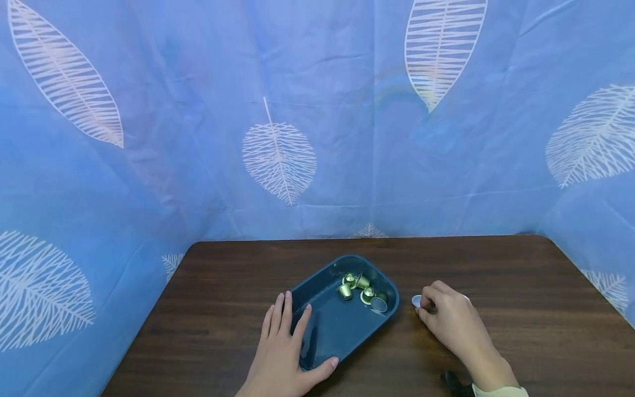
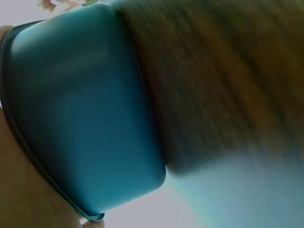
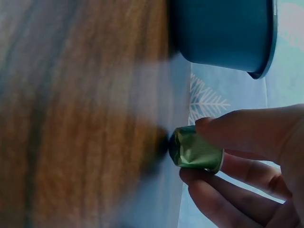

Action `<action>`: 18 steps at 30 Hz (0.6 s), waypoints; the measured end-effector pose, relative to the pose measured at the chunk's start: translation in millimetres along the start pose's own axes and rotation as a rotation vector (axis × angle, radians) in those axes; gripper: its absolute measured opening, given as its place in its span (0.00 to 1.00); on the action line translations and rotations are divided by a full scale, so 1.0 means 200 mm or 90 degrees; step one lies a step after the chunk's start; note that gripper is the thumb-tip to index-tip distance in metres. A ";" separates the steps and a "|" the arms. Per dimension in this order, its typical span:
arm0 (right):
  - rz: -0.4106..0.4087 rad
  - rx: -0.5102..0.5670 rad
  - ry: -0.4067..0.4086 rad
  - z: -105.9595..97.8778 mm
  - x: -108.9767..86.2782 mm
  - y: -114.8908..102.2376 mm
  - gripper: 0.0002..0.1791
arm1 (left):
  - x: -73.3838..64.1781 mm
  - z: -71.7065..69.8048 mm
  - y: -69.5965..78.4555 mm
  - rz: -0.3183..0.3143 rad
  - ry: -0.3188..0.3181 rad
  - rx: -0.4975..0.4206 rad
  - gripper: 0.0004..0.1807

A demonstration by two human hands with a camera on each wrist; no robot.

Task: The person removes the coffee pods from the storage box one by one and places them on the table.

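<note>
My right hand [image 1: 451,317] pinches a green coffee capsule [image 3: 194,151] between thumb and fingers, low over the table to the right of the tray. In the head view the capsule's pale round lid [image 1: 416,301] shows at the fingertips. The capsule's foil-like side looks dented in the right wrist view. My left hand [image 1: 285,353] rests over the left and near rim of a dark teal tray [image 1: 327,325], fingers straight and thumb spread. Several green capsules [image 1: 344,291] lie clustered at the tray's far right end, some tipped over.
A dark brown wooden table [image 1: 223,309] carries the tray. Blue cloth [image 1: 342,165] with white leaf prints hangs behind and at both sides. A black strap [image 1: 453,383] and a light sleeve [image 1: 501,391] show at the right wrist.
</note>
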State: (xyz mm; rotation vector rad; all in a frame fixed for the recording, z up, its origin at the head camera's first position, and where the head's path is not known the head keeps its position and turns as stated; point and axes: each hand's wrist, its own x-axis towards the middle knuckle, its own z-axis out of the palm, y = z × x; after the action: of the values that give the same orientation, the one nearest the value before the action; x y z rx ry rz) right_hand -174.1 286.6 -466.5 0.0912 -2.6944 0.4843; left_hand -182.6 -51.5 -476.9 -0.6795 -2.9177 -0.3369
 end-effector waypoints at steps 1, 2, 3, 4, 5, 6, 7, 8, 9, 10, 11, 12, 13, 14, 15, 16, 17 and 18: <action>-0.005 -0.007 0.009 0.01 0.00 0.00 0.17 | 0.00 0.00 0.00 -0.003 -0.004 0.001 0.54; -0.011 -0.015 0.018 0.01 -0.01 0.00 0.17 | 0.00 0.01 0.00 -0.004 -0.006 -0.002 0.54; -0.019 -0.024 0.029 0.02 -0.02 0.01 0.17 | 0.00 0.02 0.00 -0.004 -0.007 0.000 0.53; -0.026 -0.032 0.037 0.03 -0.02 0.01 0.17 | 0.00 0.03 0.00 -0.004 -0.003 0.000 0.53; -0.030 -0.042 0.043 0.03 -0.03 0.02 0.18 | 0.00 0.04 0.00 -0.003 0.003 -0.001 0.53; -0.029 -0.055 0.045 0.04 -0.04 0.02 0.18 | -0.01 0.06 0.00 0.001 0.012 0.000 0.52; -0.024 -0.063 0.041 0.04 -0.06 0.03 0.18 | -0.02 0.08 0.00 0.006 0.022 0.004 0.52; -0.015 -0.067 0.032 0.04 -0.08 0.03 0.19 | -0.03 0.10 0.01 0.013 0.038 0.009 0.51; -0.005 -0.072 0.021 0.05 -0.09 0.03 0.19 | -0.04 0.12 0.00 0.022 0.056 0.025 0.51; 0.008 -0.075 0.008 0.05 -0.11 0.03 0.19 | -0.04 0.14 0.00 0.033 0.079 0.039 0.50; 0.018 -0.078 -0.002 0.04 -0.12 0.03 0.19 | -0.05 0.16 0.00 0.043 0.103 0.055 0.50; 0.024 -0.081 -0.009 0.04 -0.12 0.02 0.18 | -0.06 0.17 0.00 0.050 0.127 0.075 0.50; 0.025 -0.083 -0.012 0.04 -0.12 0.02 0.18 | -0.06 0.18 -0.01 0.053 0.148 0.094 0.50; 0.022 -0.085 -0.012 0.03 -0.11 0.02 0.17 | -0.06 0.18 -0.01 0.053 0.166 0.106 0.50; 0.017 -0.088 -0.008 0.03 -0.10 0.01 0.17 | -0.05 0.17 -0.02 0.051 0.175 0.114 0.50; 0.010 -0.092 -0.004 0.02 -0.08 0.01 0.16 | -0.04 0.16 -0.02 0.046 0.175 0.111 0.50; 0.002 -0.098 0.003 0.01 -0.06 0.01 0.16 | -0.03 0.14 -0.02 0.039 0.165 0.103 0.50; -0.004 -0.102 0.006 0.01 -0.04 0.01 0.15 | -0.01 0.12 -0.02 0.031 0.149 0.091 0.50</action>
State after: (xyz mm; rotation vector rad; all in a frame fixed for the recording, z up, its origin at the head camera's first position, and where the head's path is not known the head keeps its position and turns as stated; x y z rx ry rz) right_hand -168.0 287.2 -470.6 0.0529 -2.7115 0.2650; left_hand -183.3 -49.6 -501.7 -0.6418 -2.6677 -0.1852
